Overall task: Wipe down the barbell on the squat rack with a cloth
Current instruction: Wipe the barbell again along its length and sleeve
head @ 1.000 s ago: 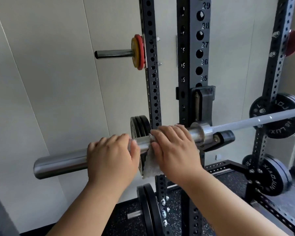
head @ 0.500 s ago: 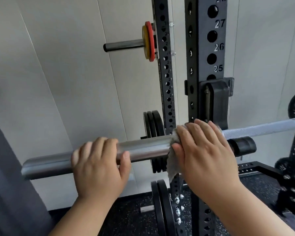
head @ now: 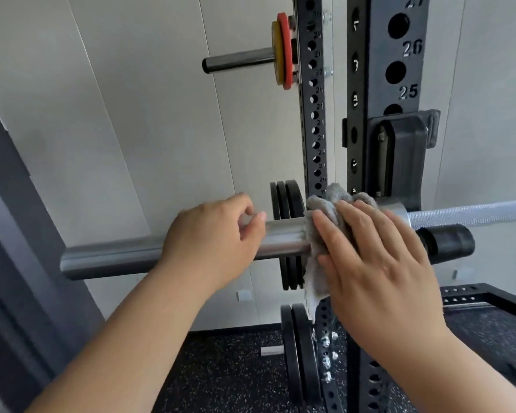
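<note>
The barbell rests on the black squat rack, its steel sleeve pointing left and its knurled shaft running off to the right. A grey cloth is draped over the sleeve beside the collar. My right hand lies over the cloth with fingers stretched out, pressing it against the sleeve. My left hand is in front of the sleeve further left, with loosely curled fingers lifted off the steel. The sleeve's middle is hidden behind both hands.
A black J-hook on the numbered front upright carries the bar. Black plates hang on the rear upright, with more plates below and small yellow and red plates on a peg above. A dark wall edge stands left.
My left hand has loosened from a full grip on the sleeve and its fingers have come off the steel. My right hand's fingers have flattened over the cloth. The view has moved closer.
</note>
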The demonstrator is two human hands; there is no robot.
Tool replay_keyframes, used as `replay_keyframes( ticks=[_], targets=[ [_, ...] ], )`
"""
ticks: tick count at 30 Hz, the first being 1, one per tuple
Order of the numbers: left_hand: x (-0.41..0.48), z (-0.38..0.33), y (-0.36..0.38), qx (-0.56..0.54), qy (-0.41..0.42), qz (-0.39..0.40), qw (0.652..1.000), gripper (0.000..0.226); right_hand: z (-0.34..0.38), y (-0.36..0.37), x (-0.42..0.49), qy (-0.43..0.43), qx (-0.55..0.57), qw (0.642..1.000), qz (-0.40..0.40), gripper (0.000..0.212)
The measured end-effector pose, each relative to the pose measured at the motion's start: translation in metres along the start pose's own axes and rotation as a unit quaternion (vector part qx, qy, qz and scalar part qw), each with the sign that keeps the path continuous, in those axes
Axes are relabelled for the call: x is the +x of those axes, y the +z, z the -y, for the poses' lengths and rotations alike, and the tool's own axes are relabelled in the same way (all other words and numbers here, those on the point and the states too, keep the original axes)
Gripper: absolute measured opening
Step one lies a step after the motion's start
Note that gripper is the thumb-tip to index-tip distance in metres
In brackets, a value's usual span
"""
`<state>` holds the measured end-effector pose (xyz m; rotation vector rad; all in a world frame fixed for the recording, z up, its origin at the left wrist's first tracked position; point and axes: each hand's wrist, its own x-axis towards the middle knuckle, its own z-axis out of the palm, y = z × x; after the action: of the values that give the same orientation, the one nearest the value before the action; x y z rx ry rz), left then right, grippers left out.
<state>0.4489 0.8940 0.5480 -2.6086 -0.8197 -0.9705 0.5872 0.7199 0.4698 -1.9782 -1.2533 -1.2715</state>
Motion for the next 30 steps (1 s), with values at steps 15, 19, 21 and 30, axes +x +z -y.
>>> replay_keyframes(
  ticks=[15, 19, 21, 30],
  targets=[
    [-0.041, -0.003, 0.040, 0.002, 0.040, -0.164, 0.986, 0.034, 0.003, 0.003, 0.024, -0.002, -0.022, 0.998, 0.065, 0.042],
    [-0.044, -0.006, 0.042, -0.033, 0.045, -0.198, 0.979, 0.034, 0.011, 0.000, 0.023, 0.075, -0.028, 0.996, 0.050, 0.038],
    [-0.039, -0.008, 0.035, -0.064, 0.045, -0.211, 0.974, 0.028, 0.021, 0.004, 0.028, 0.060, -0.005, 0.996, 0.061, 0.038],
    [0.004, -0.014, 0.012, 0.025, -0.069, 0.000, 0.997, 0.055, -0.002, 0.005, 0.021, 0.024, -0.004, 1.000, 0.010, 0.033]
  ],
)
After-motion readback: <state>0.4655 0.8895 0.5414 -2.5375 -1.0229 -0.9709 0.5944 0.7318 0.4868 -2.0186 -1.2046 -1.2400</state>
